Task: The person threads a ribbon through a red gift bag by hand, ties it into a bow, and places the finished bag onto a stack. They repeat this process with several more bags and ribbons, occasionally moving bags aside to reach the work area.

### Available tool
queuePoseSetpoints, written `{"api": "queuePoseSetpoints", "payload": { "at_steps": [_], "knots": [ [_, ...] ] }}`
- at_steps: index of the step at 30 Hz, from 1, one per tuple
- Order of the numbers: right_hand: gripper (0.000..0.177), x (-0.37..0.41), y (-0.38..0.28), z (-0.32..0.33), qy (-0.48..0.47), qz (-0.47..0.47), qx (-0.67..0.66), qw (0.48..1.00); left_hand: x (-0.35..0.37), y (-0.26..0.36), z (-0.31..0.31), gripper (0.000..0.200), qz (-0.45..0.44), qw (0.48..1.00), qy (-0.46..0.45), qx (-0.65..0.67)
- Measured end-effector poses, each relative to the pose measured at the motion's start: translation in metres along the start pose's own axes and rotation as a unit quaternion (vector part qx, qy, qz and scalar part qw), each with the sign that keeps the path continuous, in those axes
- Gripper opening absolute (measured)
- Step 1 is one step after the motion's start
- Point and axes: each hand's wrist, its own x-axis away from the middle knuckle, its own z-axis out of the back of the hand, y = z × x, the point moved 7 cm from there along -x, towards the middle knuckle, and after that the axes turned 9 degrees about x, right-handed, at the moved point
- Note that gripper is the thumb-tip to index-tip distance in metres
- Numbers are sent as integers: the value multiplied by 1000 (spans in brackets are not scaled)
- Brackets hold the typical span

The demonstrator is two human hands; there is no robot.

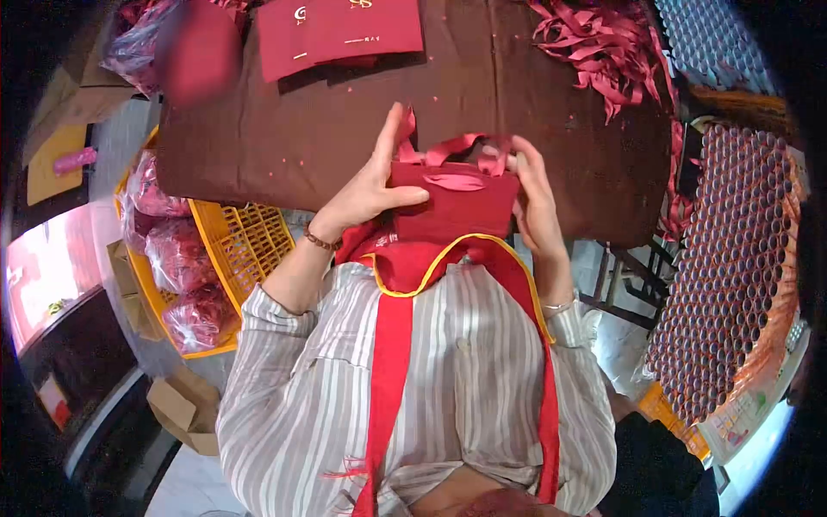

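One head-worn fisheye cam, aimed steeply down, close over the left hand point(366, 194), right hand point(536, 202) and brown table point(284, 129).

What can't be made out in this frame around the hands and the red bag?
- Head view: gold print on the flat red bags, too small and cut by the top edge.
- Head view: inside of the red bag, hidden by its front panel, the left hand and the right hand.
- Head view: red patch upper left, blurred.

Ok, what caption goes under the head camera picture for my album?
Left hand and right hand hold a red ribbon-handled gift bag at the edge of a brown-covered table.
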Motion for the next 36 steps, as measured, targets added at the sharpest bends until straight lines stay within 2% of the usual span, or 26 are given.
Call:
{"api": "queuePoseSetpoints", "payload": {
  "at_steps": [4, 6, 7, 8, 10, 12, 13, 14, 16, 17, 18, 19, 20, 21, 22, 23, 24, 26, 27, 28, 29, 30, 31, 32, 33, 36],
  "knots": [
    [42, 3, -26, -3, 35, 82, -52, 995, -2, 5, 7, 100, 9, 1000, 8, -12],
    [40, 1, -18, 7, 100, 47, 7, 994, 1, 5, 15, 94, -3, 988, 81, 128],
    [42, 0, -13, 6, 90, 19, 50, 995, 3, -2, 16, 91, 46, 965, 110, 232],
    [44, -1, -7, 5, 83, -13, 94, 992, 1, 1, 21, 85, 9, 964, 162, 210],
    [42, -1, -12, -28, -28, 32, 67, 997, -4, -8, 24, 75, 21, 940, 207, 272],
    [38, -6, -15, -33, -18, 21, 80, 996, -6, -8, 28, 70, 43, 919, 224, 321],
    [36, -12, -18, -37, -45, 19, -12, 999, -7, -7, 27, 65, 59, 898, 236, 366],
    [34, -18, -21, -39, -71, 20, -105, 992, -7, -4, 29, 53, 44, 903, 238, 355],
    [33, -23, -28, -37, -64, 32, -108, 992, -4, -6, 29, 49, 46, 861, 149, 483],
    [34, -27, -33, -39, -58, 43, -163, 984, -2, -4, 28, 49, 40, 864, 147, 480],
    [35, -30, -38, -42, -52, 54, -218, 973, 3, 4, 16, 51, 77, 860, 138, 486],
    [36, -35, -40, -44, -35, 62, -210, 975, 9, 10, 8, 53, 110, 855, 132, 489],
    [36, -39, -42, -52, -47, 69, -211, 974, 15, -16, -6, 53, 128, 837, 8, 531],
    [38, -42, -46, -61, -47, 103, -199, 973, 22, -11, -27, 58, 113, 911, -132, 375],
    [40, -45, -51, -73, -52, 137, -190, 971, 24, 1, -47, 65, 146, 777, -178, 586],
    [45, -44, -52, -86, -125, 130, -173, 968, 27, 11, -52, 70, 106, 793, -186, 570],
    [45, -50, -49, -90, -148, 134, -178, 964, 26, 17, -47, 60, 34, 746, -163, 644],
    [49, -65, -18, -91, -138, -16, -144, 980, 28, 17, -23, 49, -33, 642, -146, 752],
    [48, -42, -40, -104, -125, -38, -92, 987, 27, 53, 5, 45, 27, 822, 170, 543],
    [48, -21, -63, -115, -107, -59, -39, 992, 24, 43, 30, 45, -18, 811, 178, 556],
    [48, -66, -14, -98, -152, 32, -80, 985, 24, 47, 58, 47, -69, 816, 217, 532],
    [44, -63, -24, -111, -207, -16, -101, 973, 30, 64, 93, 47, -114, 834, 293, 453],
    [42, -63, -20, -111, -206, -36, -83, 974, 37, 79, 127, 47, -148, 841, 352, 384],
    [39, -59, -14, -106, -204, -58, -66, 975, 37, 89, 160, 42, -196, 814, 395, 378],
    [39, -58, -10, -103, -208, -55, -66, 974, 46, 110, 191, 40, -244, 803, 467, 279],
    [30, -56, 19, -89, -197, -77, -103, 972, 41, 104, 285, 42, -286, 812, 458, 223]
  ]
}}
